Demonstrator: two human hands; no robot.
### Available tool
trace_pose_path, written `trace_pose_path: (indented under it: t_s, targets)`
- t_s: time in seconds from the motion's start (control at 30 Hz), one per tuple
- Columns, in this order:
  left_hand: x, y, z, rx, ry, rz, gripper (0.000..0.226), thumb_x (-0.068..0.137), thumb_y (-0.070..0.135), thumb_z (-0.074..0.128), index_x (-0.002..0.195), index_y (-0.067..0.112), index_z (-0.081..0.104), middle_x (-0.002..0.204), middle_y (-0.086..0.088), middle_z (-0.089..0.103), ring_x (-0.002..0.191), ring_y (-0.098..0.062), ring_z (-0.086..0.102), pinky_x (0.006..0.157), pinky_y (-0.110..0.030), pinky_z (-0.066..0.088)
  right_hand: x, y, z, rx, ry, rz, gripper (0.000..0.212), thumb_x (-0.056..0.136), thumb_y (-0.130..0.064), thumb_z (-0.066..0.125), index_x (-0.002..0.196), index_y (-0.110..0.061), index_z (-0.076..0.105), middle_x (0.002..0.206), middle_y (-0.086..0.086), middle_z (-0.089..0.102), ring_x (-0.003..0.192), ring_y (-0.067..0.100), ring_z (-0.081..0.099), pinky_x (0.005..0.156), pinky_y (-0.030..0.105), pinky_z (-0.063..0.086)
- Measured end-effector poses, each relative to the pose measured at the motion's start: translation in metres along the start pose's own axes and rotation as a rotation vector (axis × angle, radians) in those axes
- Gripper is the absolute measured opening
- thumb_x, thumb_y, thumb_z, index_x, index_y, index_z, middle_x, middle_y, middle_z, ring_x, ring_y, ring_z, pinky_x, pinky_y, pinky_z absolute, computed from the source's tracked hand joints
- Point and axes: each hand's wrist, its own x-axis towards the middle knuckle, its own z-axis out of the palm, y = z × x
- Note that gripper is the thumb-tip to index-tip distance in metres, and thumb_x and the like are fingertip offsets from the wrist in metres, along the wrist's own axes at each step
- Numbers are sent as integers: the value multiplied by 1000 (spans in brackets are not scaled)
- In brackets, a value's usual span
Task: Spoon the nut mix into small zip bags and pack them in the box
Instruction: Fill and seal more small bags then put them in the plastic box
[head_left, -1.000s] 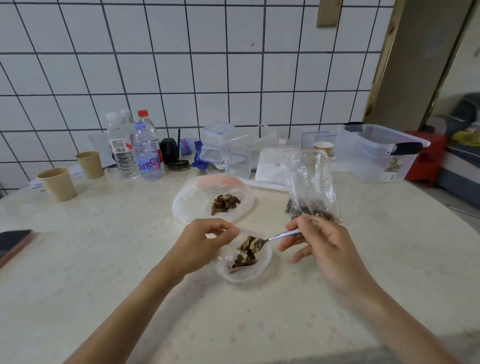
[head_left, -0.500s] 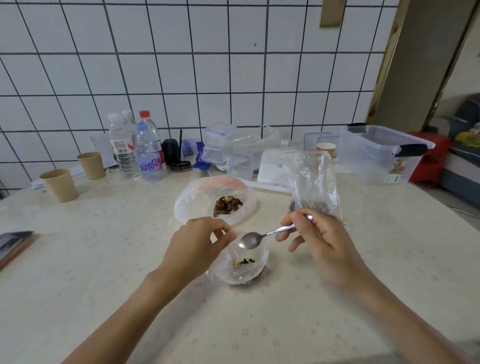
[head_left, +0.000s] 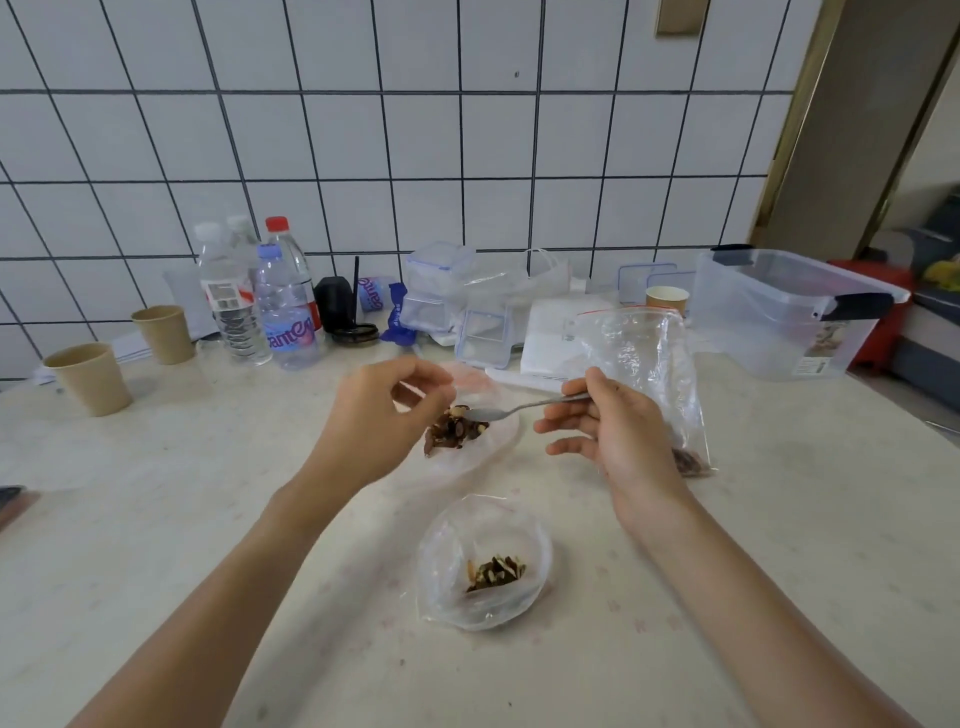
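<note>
A small zip bag (head_left: 483, 564) lies open on the table near me, a few nuts inside, and no hand touches it. Beyond it the nut mix (head_left: 453, 432) sits in a wider clear bag (head_left: 501, 441). My left hand (head_left: 376, 415) has its fingers curled at that bag's near rim and seems to pinch it. My right hand (head_left: 615, 434) grips a metal spoon (head_left: 511, 411) whose bowl rests at the top of the nut pile. A tall zip bag (head_left: 641, 358) with some nuts at its bottom stands behind my right hand. The clear plastic box (head_left: 779, 317) is at the far right.
Water bottles (head_left: 285, 306) and two paper cups (head_left: 91, 376) (head_left: 163, 332) stand at the back left. Small clip-lid containers (head_left: 441, 291), white packets (head_left: 556, 338) and another cup (head_left: 666, 299) line the tiled wall. A phone (head_left: 10, 501) lies at the left edge.
The spoon tipped its nuts into the small bag. My left hand let go of that bag, and both hands moved away from me to the wider bag of nut mix.
</note>
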Motion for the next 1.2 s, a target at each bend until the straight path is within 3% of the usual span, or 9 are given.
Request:
trace_pose_path:
  t_s: [0.1, 0.2, 0.33, 0.43, 0.5, 0.6, 0.7, 0.87, 1.2]
  targets:
    - [20, -3, 8, 40, 114, 37, 8, 94, 24, 74, 101, 28, 73, 91, 18, 71, 83, 1, 66, 69, -9, 48, 23, 9, 12, -23, 39, -16, 35, 110, -29, 45, 92, -6, 65, 68, 9, 73, 65, 26, 75, 50, 31, 58]
    - [35, -12, 16, 156, 167, 62, 18, 92, 26, 76, 110, 25, 73, 107, 10, 69, 99, -9, 63, 86, -26, 51, 40, 23, 21, -45, 72, -15, 35, 110, -28, 44, 92, -6, 64, 66, 8, 71, 61, 23, 74, 50, 31, 56]
    - [47, -26, 24, 436, 4, -37, 57, 87, 49, 77, 137, 26, 59, 141, 1, 58, 130, -24, 51, 105, -43, 42, 44, 43, 24, -187, 78, -56, 35, 110, -30, 44, 93, -6, 65, 71, 6, 73, 65, 20, 75, 51, 31, 58]
    - [51, -38, 29, 521, -81, -135, 70, 86, 55, 76, 146, 26, 51, 142, 0, 60, 127, -27, 56, 98, -43, 47, 42, 48, 22, -372, 31, -181, 31, 109, -32, 45, 93, -11, 64, 75, 2, 73, 69, 14, 74, 55, 33, 59]
    - [52, -46, 32, 537, -86, -190, 58, 88, 52, 74, 138, 27, 59, 126, 0, 69, 111, -27, 64, 82, -38, 49, 42, 47, 21, -490, 5, -275, 28, 109, -29, 46, 93, -13, 62, 74, 1, 72, 69, 10, 72, 61, 35, 60]
    - [51, -55, 37, 548, -89, -171, 22, 93, 46, 68, 92, 24, 66, 85, 5, 69, 78, -19, 64, 63, -32, 48, 38, 48, 22, -626, -61, -322, 28, 109, -30, 45, 95, -13, 62, 76, -1, 72, 70, 7, 70, 70, 38, 60]
    - [54, -58, 39, 545, -112, -90, 36, 101, 45, 58, 70, 28, 50, 68, 9, 55, 63, -11, 54, 53, -26, 35, 35, 53, 25, -714, -104, -321, 29, 108, -30, 47, 100, -9, 65, 83, 1, 75, 74, 9, 71, 74, 39, 61]
    - [58, -54, 37, 342, -129, -6, 19, 99, 40, 64, 86, 26, 66, 70, 13, 58, 65, -6, 54, 53, -25, 32, 36, 61, 25, -688, -15, -331, 27, 107, -31, 52, 102, -10, 68, 83, -2, 77, 63, 4, 66, 66, 34, 58]
    - [57, -49, 38, 135, -234, 50, 3, 100, 31, 66, 101, 28, 66, 84, 12, 65, 76, -7, 58, 62, -22, 38, 40, 74, 24, -360, 1, -30, 18, 105, -22, 55, 96, -14, 69, 80, 3, 79, 76, 19, 78, 60, 41, 63]
